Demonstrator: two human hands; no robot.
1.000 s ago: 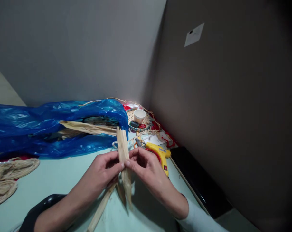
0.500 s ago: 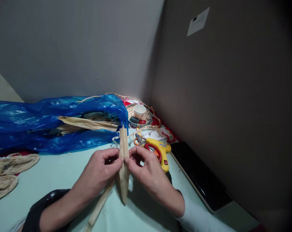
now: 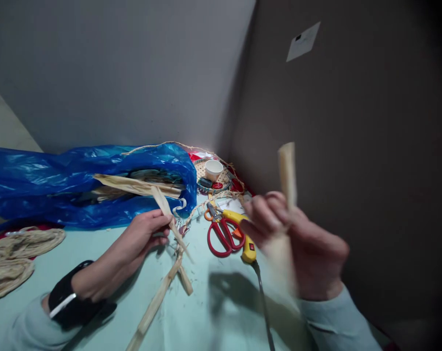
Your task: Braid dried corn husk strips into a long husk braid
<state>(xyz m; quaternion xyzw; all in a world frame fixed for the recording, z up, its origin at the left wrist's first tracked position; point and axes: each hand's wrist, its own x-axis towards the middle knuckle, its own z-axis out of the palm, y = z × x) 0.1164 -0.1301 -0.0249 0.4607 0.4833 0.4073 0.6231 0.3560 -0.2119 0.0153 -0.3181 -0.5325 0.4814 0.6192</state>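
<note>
Between the thumb and fingers of my left hand [image 3: 140,239] is a narrow, pale dried leaf strip [image 3: 167,209], tilted above the table. My right hand [image 3: 301,239] is raised to the right and partly blurred. A second, wider strip of the same dried leaf [image 3: 287,170] is pinched in it; its lower end is smeared by motion. Below my left hand, a long folded leaf strip [image 3: 155,297] lies on the table beside a short piece. A thin braided cord [image 3: 202,207] runs behind the strips.
Red-handled scissors [image 3: 221,239] and a yellow glue gun [image 3: 249,248] with a cable lie centre-right. A blue plastic bag [image 3: 60,180] holding dried leaves is at the back left. A woven tray [image 3: 202,168] carries a white cup [image 3: 214,169]. Braided soles [image 3: 9,273] lie at left.
Both hands were together on one leaf piece; now they are apart, each with a strip. My right hand has moved up and right, uncovering the scissors and glue gun.
</note>
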